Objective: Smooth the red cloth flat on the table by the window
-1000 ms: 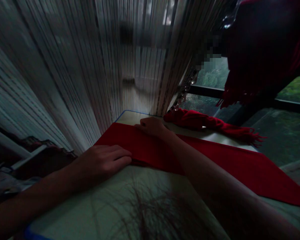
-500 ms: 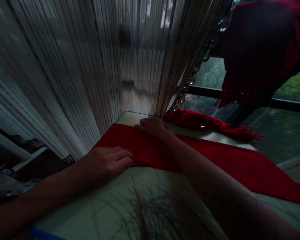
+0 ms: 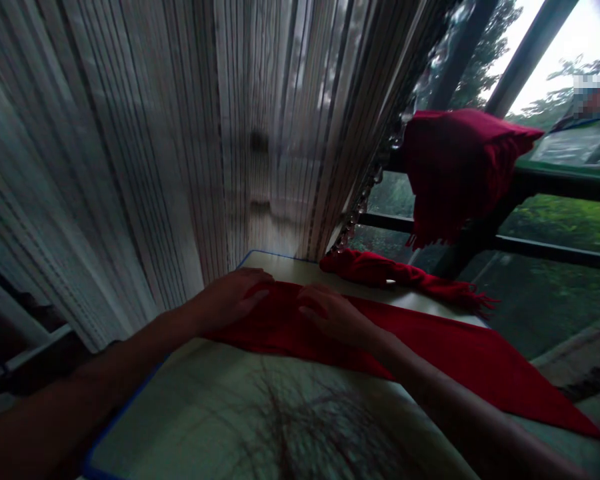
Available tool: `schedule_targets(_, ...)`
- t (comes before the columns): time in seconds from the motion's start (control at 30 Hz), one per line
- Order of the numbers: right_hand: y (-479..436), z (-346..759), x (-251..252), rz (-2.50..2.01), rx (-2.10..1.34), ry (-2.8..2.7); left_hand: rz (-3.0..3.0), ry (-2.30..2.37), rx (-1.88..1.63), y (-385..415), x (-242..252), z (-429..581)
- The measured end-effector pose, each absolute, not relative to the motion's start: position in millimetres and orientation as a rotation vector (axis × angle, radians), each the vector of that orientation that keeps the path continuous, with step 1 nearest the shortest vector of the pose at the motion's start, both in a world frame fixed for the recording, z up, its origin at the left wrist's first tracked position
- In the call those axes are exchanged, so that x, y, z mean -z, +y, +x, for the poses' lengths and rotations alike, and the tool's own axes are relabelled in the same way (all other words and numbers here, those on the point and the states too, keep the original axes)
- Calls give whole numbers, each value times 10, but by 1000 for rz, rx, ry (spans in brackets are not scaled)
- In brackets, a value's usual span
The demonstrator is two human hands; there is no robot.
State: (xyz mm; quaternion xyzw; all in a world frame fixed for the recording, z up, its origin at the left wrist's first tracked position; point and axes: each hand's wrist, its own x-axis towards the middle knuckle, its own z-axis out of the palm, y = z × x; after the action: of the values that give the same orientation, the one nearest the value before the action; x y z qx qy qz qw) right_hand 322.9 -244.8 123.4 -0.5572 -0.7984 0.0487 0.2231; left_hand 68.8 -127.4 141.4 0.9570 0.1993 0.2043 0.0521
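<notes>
A long red scarf (image 3: pixel 430 340) lies flat across a pale table (image 3: pixel 215 400) with a blue edge. My left hand (image 3: pixel 237 293) rests on the scarf's left end, fingers stretched toward its far edge and thumb apart. To the right of it, my right hand (image 3: pixel 337 313) lies on the scarf's upper surface, with fingers slightly bent and a gap between thumb and forefinger. Behind the scarf, a bunched red fringed cloth (image 3: pixel 400 277) lies on the table's far side, touched by neither hand.
A striped string curtain (image 3: pixel 180 147) hangs close along the left and front. Another red fringed cloth (image 3: pixel 455 173) hangs by the dark-framed window (image 3: pixel 545 220) at the right. Loose hair (image 3: pixel 300 427) crosses the lower view.
My left hand has moved from the scarf's near edge to its far left end. My right hand has shifted back from the far edge and loosened. The view has tilted upward.
</notes>
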Motion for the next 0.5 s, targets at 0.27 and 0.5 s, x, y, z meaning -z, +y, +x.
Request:
schedule_targets(0.27,-2686,3346,-1153,-1678,-364,-2232,2867,660,-67,-1284,-1201,730)
schedule_targets(0.5,-2715,3367,-1239,-1756,-505,-2378,2920,593,80,-1328,-1270,550)
